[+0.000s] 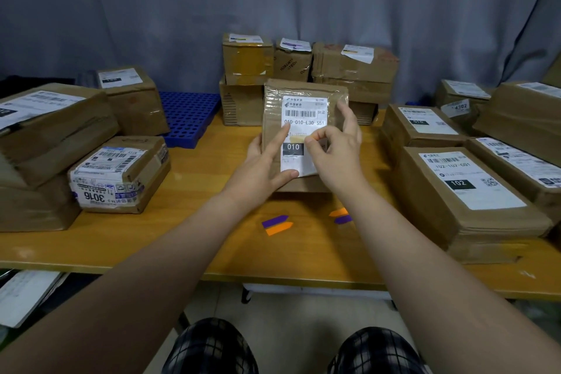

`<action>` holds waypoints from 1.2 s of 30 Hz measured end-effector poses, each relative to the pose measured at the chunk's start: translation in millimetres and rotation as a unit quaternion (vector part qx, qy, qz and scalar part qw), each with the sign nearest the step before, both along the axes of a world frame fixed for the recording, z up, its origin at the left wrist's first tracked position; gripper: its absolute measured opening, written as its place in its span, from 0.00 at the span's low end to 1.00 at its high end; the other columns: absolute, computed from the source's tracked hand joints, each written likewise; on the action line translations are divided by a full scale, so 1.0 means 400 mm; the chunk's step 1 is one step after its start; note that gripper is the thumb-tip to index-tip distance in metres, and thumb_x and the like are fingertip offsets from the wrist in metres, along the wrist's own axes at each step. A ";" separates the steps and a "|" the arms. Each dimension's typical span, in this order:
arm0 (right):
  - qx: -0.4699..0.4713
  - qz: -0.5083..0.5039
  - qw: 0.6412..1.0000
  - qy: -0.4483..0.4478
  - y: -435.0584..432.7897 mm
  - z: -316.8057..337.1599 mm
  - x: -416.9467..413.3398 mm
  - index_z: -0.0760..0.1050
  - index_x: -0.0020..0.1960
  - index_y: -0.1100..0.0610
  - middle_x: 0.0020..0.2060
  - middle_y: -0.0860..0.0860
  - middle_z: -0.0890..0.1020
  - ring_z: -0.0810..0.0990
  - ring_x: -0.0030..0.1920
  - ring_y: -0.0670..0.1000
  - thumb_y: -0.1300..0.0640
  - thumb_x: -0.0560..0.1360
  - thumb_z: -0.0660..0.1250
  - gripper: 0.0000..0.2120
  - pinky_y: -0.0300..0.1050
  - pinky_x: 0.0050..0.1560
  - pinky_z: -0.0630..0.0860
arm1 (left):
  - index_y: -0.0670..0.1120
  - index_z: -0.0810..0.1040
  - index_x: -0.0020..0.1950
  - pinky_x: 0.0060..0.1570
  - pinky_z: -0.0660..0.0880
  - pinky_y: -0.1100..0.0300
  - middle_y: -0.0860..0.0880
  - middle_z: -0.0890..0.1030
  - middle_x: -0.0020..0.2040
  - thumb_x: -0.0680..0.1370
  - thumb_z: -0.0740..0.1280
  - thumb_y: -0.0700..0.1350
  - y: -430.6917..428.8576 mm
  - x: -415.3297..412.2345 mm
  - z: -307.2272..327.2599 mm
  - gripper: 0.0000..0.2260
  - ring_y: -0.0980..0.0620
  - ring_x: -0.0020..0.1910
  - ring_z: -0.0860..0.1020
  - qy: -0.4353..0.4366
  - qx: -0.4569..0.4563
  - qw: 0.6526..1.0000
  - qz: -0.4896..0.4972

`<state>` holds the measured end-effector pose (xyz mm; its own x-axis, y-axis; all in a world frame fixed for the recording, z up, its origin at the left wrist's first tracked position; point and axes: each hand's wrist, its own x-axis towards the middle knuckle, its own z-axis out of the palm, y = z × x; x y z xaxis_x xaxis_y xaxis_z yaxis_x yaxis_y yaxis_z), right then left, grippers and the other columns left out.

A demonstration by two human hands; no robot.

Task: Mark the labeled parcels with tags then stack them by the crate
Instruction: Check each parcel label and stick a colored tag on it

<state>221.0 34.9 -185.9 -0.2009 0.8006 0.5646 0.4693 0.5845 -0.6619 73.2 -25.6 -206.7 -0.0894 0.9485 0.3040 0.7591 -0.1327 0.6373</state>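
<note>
A flat brown parcel (303, 91) with a white label reading 010 stands tilted up at the middle of the table. My left hand (264, 164) grips its lower left edge, index finger resting on the label. My right hand (337, 146) pinches a pale yellowish tag (299, 138) against the label's middle. Loose tags lie on the wooden table (194, 240) below: a purple and orange pair (277, 224) and another orange and purple pair (340, 215). A blue perforated crate (189, 114) lies flat at the back left.
Stacked boxes (306, 67) stand behind the held parcel, next to the crate. Labelled parcels crowd the left side (121, 173) and the right side (464, 191). A grey curtain hangs behind. The table's front edge runs just above my knees.
</note>
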 end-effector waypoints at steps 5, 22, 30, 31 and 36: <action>0.025 -0.022 0.999 -0.018 0.005 -0.010 -0.008 0.74 0.38 0.53 0.76 0.49 0.55 0.51 0.75 0.53 0.57 0.74 0.69 0.08 0.38 0.66 0.53 | 0.67 0.48 0.75 0.68 0.65 0.53 0.45 0.52 0.76 0.77 0.67 0.51 -0.001 0.000 0.005 0.34 0.47 0.73 0.61 0.017 -0.005 1.000 -0.005; -0.128 -0.076 0.987 0.061 0.054 -0.031 -0.006 0.61 0.72 0.53 0.64 0.51 0.75 0.74 0.62 0.53 0.51 0.74 0.69 0.30 0.46 0.55 0.72 | 0.61 0.50 0.77 0.68 0.61 0.59 0.47 0.53 0.77 0.79 0.63 0.54 0.020 -0.020 0.007 0.31 0.49 0.73 0.61 -0.033 -0.062 0.997 -0.007; -0.247 0.121 0.960 -0.048 0.105 -0.017 -0.069 0.58 0.76 0.47 0.72 0.50 0.65 0.63 0.72 0.52 0.45 0.77 0.64 0.30 0.52 0.70 0.64 | 0.53 0.61 0.75 0.68 0.63 0.52 0.44 0.56 0.76 0.81 0.57 0.57 0.044 -0.107 0.058 0.23 0.43 0.73 0.60 0.061 -0.094 0.982 0.152; -0.249 0.151 0.954 -0.075 0.106 -0.015 -0.088 0.61 0.74 0.46 0.72 0.51 0.65 0.63 0.72 0.52 0.42 0.76 0.64 0.29 0.54 0.71 0.64 | 0.52 0.64 0.74 0.69 0.62 0.50 0.43 0.56 0.76 0.81 0.55 0.58 0.039 -0.135 0.069 0.23 0.43 0.73 0.60 0.116 -0.099 0.971 0.184; -0.184 0.148 0.952 -0.195 0.115 -0.004 -0.199 0.64 0.74 0.48 0.70 0.55 0.67 0.66 0.69 0.55 0.49 0.77 0.66 0.27 0.46 0.69 0.63 | 0.47 0.72 0.69 0.68 0.63 0.49 0.44 0.64 0.74 0.81 0.52 0.60 0.037 -0.248 0.108 0.24 0.43 0.71 0.62 0.286 -0.105 0.923 0.234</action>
<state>141.5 81.1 -187.7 -0.5855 0.8054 0.0924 0.5726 0.4915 -0.6562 -25.9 -10.7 -163.5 -0.3853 0.8903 0.2427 0.9227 0.3753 0.0879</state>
